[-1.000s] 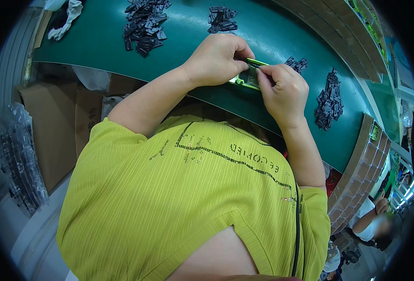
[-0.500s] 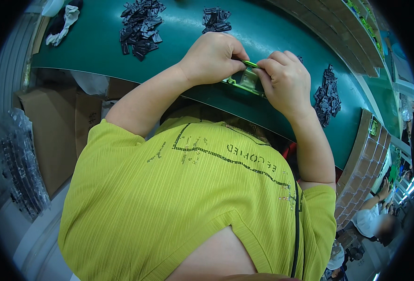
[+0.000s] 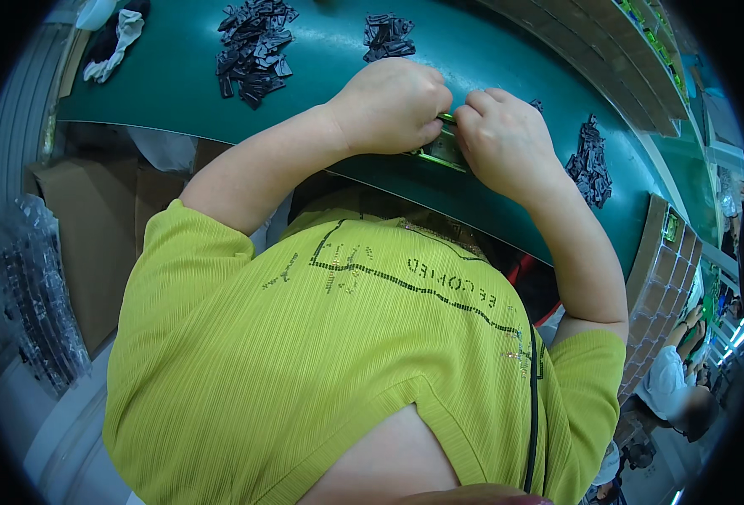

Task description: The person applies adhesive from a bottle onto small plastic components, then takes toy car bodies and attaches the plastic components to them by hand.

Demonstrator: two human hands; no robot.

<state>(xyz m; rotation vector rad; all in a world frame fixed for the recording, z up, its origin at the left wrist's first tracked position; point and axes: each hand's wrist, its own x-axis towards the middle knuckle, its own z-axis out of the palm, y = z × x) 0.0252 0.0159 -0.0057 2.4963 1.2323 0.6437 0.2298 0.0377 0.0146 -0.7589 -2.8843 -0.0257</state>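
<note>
A small bright-green plastic part with a frame-like shape (image 3: 446,150) lies low between my two hands at the near edge of the green table (image 3: 161,84). My left hand (image 3: 397,103) is closed on its left end, with fingers curled and thumb pressed in. On its right end, my right hand (image 3: 503,141) is closed as well, knuckles up. The fingers cover much of the part, so its ends are hidden. Beyond the hands lie piles of flat black plastic pieces: a large pile (image 3: 254,50) to the left, a smaller pile (image 3: 389,36) ahead, and a heap (image 3: 589,164) to the right.
A divided brown box (image 3: 662,269) stands at the right table edge, and brown trays (image 3: 590,50) line the far right. Black-and-white gloves (image 3: 118,42) lie far left. Below are a cardboard box (image 3: 94,244) and bagged black parts (image 3: 42,295). Another person (image 3: 666,379) sits at right.
Both hands have turned over the green part, knuckles now higher and hiding more of it. The right elbow has swung outward and the left shoulder slightly outward.
</note>
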